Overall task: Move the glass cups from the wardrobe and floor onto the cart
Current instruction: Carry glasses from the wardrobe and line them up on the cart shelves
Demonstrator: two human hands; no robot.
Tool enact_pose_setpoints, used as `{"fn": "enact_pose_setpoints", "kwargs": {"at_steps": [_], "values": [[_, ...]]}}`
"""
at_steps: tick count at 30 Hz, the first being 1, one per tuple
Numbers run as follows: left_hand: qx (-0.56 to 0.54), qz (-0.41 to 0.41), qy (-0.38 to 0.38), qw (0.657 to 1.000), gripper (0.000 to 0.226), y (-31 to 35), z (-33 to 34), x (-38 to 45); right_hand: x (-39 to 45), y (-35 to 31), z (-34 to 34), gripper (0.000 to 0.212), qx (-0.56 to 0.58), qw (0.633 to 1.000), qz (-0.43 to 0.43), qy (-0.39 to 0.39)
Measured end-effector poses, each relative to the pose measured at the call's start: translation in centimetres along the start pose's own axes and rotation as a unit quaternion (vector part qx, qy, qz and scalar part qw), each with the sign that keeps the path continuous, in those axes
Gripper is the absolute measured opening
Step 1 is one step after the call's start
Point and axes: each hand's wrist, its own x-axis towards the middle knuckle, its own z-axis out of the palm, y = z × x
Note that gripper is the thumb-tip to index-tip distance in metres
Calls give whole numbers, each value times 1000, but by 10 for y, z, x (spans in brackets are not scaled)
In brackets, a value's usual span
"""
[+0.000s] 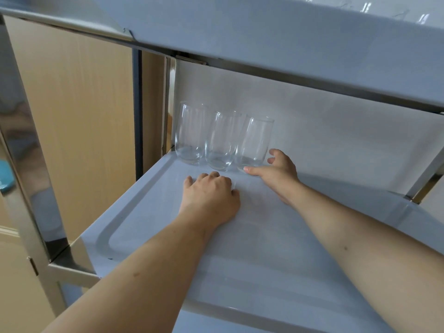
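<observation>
Three clear glass cups stand upright in a row at the back left of the cart's middle tray (pixel 149 212): left cup (pixel 189 133), middle cup (pixel 222 140), right cup (pixel 255 143). My right hand (pixel 276 174) cups the base of the right cup, with the thumb along its front and the fingers curled at its right side. My left hand (pixel 211 195) rests knuckles-up on the tray just in front of the middle cup. Its fingers are curled under and it holds nothing.
The cart's upper tray (pixel 288 32) hangs low over the cups, with glass glints on top at the far right. Shiny metal posts (pixel 26 150) frame the cart. A light wooden panel (pixel 79 116) stands behind on the left, and a white wall (pixel 336 131) lies behind the cups.
</observation>
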Motion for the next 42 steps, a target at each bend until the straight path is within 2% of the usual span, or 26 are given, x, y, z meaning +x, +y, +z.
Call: {"fn": "enact_pose_setpoints", "kwargs": {"at_steps": [5,8,13,20,26,30,34,42], "values": [[3,-2,-5,1000,25,0,-1,0,-25,10,-25,84,-141,989,-55,-6],[10,-2,-10,1000,27,1,-4,-1,-42,17,-38,77,-201,977,-58,-36],[25,-3,-24,999,32,5,-11,-6,-78,27,-54,70,-264,959,-60,-77],[31,0,-34,999,35,22,-24,-24,-118,42,-74,49,-276,953,-91,-88],[-34,23,-52,998,45,50,-35,-82,-159,41,-88,59,-299,948,-58,-91],[-12,1,-131,991,53,64,-65,-127,-203,26,-111,66,-323,931,-24,-168],[1,-27,-205,978,61,81,-111,-159,-243,1,-144,68,-319,912,15,-257],[-17,-55,-286,956,63,142,-233,-196,-290,-85,-245,67,-295,895,84,-324]]}}
